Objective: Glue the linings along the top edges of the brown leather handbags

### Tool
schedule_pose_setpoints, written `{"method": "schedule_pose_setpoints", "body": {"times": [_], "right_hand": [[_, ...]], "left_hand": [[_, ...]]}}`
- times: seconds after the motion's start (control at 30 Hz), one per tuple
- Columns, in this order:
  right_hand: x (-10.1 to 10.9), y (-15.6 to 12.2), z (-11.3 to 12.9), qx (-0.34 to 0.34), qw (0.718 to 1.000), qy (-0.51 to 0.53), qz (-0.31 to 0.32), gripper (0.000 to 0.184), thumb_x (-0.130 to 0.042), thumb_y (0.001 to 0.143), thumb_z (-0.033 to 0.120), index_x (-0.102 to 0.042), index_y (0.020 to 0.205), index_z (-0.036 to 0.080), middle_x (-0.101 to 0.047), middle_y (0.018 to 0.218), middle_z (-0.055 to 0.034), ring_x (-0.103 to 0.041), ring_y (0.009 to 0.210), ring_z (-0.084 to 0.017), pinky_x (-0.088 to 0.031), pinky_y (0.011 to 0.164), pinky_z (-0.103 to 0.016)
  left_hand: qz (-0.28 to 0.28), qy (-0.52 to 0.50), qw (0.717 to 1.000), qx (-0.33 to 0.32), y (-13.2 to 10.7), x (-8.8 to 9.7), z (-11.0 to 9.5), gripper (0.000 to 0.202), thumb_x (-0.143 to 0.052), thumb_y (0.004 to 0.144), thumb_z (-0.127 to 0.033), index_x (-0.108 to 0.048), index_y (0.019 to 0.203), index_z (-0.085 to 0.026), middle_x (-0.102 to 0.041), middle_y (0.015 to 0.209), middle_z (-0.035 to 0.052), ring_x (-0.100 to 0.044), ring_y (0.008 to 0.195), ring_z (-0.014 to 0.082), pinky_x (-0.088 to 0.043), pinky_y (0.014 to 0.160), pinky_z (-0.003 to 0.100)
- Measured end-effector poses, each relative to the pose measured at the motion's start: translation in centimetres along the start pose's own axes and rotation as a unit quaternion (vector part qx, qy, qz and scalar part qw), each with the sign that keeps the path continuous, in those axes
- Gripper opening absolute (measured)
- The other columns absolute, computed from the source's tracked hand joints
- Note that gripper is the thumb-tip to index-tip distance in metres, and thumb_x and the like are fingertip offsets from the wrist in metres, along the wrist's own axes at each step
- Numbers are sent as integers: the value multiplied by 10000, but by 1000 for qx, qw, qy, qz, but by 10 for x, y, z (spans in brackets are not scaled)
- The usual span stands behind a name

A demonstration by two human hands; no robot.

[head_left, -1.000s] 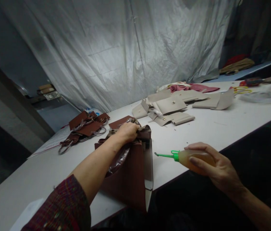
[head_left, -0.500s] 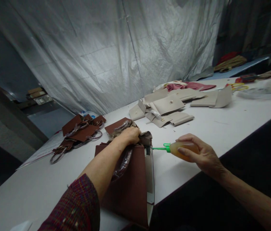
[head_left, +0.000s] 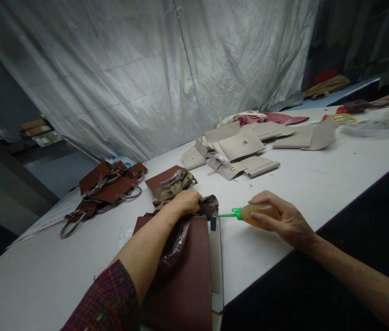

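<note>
A brown leather bag (head_left: 187,276) lies on the white table (head_left: 284,193), its body reaching the near edge. My left hand (head_left: 188,202) is closed on the bag's folded top, beside crumpled plastic wrap and beige stuffing. My right hand (head_left: 284,219) is wrapped round a small squeeze bottle (head_left: 254,214) of amber liquid. The bottle's green nozzle (head_left: 227,214) points left and its tip meets the bag's upper right corner.
Brown bag flaps with handles (head_left: 108,188) lie at the left. Beige leather pieces (head_left: 239,151) are strewn across the middle, with pink fabric (head_left: 270,118) behind. A crinkled plastic sheet (head_left: 167,73) hangs behind the table. More cloth and tools lie far right.
My right hand carried the bottle left from the table edge until its nozzle reached the bag. My left hand kept its grip on the bag's top.
</note>
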State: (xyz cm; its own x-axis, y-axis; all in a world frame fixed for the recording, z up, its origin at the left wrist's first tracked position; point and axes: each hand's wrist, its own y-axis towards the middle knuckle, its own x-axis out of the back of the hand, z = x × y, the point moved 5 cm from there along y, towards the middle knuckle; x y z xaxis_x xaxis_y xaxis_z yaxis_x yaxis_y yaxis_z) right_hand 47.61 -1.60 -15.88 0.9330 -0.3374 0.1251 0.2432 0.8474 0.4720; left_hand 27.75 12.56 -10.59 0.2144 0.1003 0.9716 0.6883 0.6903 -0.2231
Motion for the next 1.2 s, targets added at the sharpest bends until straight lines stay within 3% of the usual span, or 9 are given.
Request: {"method": "schedule_pose_setpoints", "body": {"times": [0.17, 0.37, 0.53, 0.67, 0.87, 1.2], "right_hand": [[-6, -4, -6, 59, 995, -65, 54, 242, -693, 829, 398, -633, 971, 212, -642, 943, -67, -620, 868, -238, -507, 775, -373], [-13, -5, -2, 94, 982, -104, 126, 198, -636, 886, 388, -614, 967, 209, -642, 938, -69, -633, 834, -225, -508, 727, -352], [-11, -3, 4, 122, 981, -119, 97, 189, -636, 887, 374, -608, 968, 205, -638, 928, -68, -627, 842, -222, -499, 746, -347], [-15, -4, 1, 114, 975, -122, 145, 177, -627, 896, 364, -606, 956, 199, -638, 924, -67, -624, 815, -210, -495, 728, -338], [-14, -3, 1, 129, 975, -133, 120, 154, -618, 907, 332, -587, 981, 201, -617, 948, -66, -611, 845, -207, -484, 758, -340], [-13, -6, -3, 94, 979, -115, 140, 179, -621, 898, 367, -590, 971, 206, -629, 949, -64, -621, 846, -214, -487, 746, -340]], "left_hand": [[11, -2, 1000, 17, -1, -10, 0, 250, -610, 770, -278, -766, 959, -227, -753, 928, 87, -692, 933, 261, -496, 730, 272], [12, -14, 1000, 19, -5, -17, -1, 247, -601, 801, -305, -763, 980, -255, -754, 898, 57, -696, 873, 220, -491, 712, 247], [2, -14, 1000, 20, -4, -23, 3, 222, -606, 797, -299, -759, 951, -254, -756, 911, 58, -696, 908, 231, -500, 734, 254], [-4, -14, 1000, 16, -3, -26, 4, 223, -598, 796, -296, -754, 952, -267, -758, 921, 53, -699, 923, 238, -508, 747, 266], [-10, -18, 1000, 19, -5, -26, 3, 230, -591, 803, -292, -752, 967, -280, -761, 925, 48, -701, 932, 236, -515, 758, 270], [-14, -20, 1000, 14, -5, -28, 5, 238, -583, 807, -296, -755, 969, -274, -763, 951, 64, -701, 958, 260, -521, 776, 293]]}}
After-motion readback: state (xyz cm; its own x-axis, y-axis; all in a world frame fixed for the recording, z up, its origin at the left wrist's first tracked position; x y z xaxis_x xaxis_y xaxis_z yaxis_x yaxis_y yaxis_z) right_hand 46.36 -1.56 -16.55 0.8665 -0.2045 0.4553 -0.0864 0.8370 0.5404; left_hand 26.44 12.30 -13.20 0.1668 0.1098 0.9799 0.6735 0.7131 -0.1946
